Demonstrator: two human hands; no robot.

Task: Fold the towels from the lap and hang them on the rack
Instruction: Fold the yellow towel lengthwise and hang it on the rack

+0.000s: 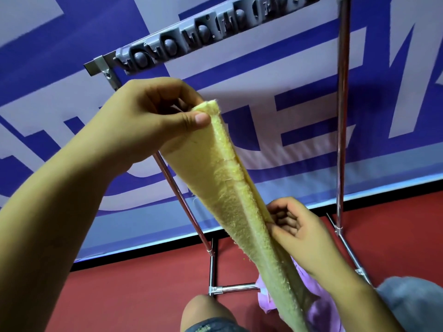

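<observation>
A yellow towel (223,188), folded lengthwise into a narrow strip, stretches from upper centre down to my lap. My left hand (153,118) pinches its top end between thumb and fingers, just below the rack's top bar. My right hand (294,226) grips the towel's right edge lower down, fingers curled on it. A purple towel (321,310) lies on my lap under the yellow one, partly hidden. The metal rack (340,140) stands in front of me, with a grey notched top bar (206,34) and chrome uprights.
A blue and white banner (263,104) covers the wall behind the rack. The floor (134,295) is red. The rack's lower crossbar (237,288) and angled legs sit close to my knees (206,312).
</observation>
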